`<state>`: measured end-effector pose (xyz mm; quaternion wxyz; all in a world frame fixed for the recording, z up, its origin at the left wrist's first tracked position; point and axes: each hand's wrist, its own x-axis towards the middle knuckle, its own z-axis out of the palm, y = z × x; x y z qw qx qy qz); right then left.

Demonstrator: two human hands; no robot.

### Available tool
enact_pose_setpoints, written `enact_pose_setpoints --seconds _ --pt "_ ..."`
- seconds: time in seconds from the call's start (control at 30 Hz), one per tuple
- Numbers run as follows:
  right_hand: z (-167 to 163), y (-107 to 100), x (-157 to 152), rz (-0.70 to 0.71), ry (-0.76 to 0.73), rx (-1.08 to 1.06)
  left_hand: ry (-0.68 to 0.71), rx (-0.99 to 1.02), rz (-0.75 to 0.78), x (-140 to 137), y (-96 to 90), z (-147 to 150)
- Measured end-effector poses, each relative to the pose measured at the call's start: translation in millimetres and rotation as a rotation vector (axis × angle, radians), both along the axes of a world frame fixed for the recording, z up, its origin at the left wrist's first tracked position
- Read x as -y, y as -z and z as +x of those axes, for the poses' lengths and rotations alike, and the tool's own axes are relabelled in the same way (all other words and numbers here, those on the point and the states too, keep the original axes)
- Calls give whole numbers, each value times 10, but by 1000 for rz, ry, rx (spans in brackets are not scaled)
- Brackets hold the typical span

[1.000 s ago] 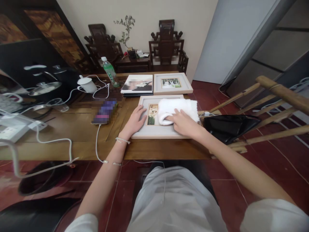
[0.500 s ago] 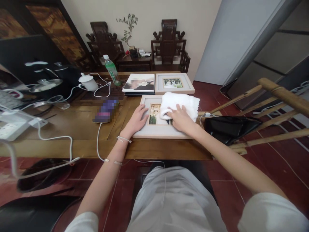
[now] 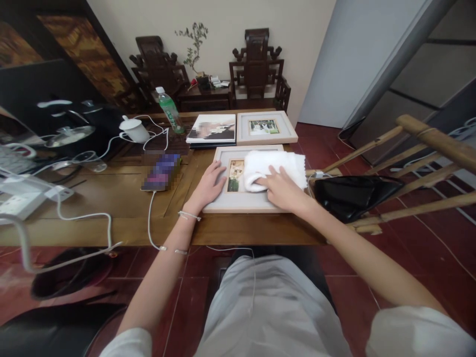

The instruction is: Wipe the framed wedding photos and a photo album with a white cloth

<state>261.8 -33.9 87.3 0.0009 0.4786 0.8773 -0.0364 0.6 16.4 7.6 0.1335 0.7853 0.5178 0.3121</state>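
A light wooden picture frame [image 3: 238, 202] with a pale mat and a small photo lies flat near the table's front edge. My left hand [image 3: 210, 184] rests on its left side, fingers stretched out along the border. On the frame's right half lies a folded white towel [image 3: 282, 166], covering part of the photo. My right hand [image 3: 282, 188] presses on the towel, with some fingers tucked into its fold and the others on top. Part of the frame's right side is hidden beneath the towel and hand.
Behind lie another picture frame [image 3: 292, 130] and a photo album [image 3: 211, 128]. To the left are a phone [image 3: 161, 171] on a cable, a green-labelled bottle [image 3: 171, 111], a lidded white cup [image 3: 134, 130] and a power strip [image 3: 22, 201]. A bamboo chair [image 3: 439, 144] stands at right.
My right hand and the towel have shifted slightly down and left over the frame, covering more of the photo. My left hand stays on the frame's left side.
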Motion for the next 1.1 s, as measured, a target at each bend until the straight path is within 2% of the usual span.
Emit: enact_pose_setpoints --seconds 0.17,0.3,0.43,0.63,0.77,0.93,1.1 --pt "48 96 -522 134 88 -9 2 -12 -6 1 -7 -7" --pt "-24 145 -639 153 98 33 0 -13 -2 -3 -4 0" --pt "-134 158 -316 123 45 50 -6 -32 16 -9 7 22" --pt "-236 -54 394 -102 -93 69 3 -37 26 -2 9 24" --pt "-260 -110 542 -65 -178 12 14 -33 18 -2 3 8" --pt "-218 21 242 -71 -112 -24 2 -42 22 -5 9 13" --pt "-149 162 -200 119 -27 -15 -6 -42 23 -13 16 22"
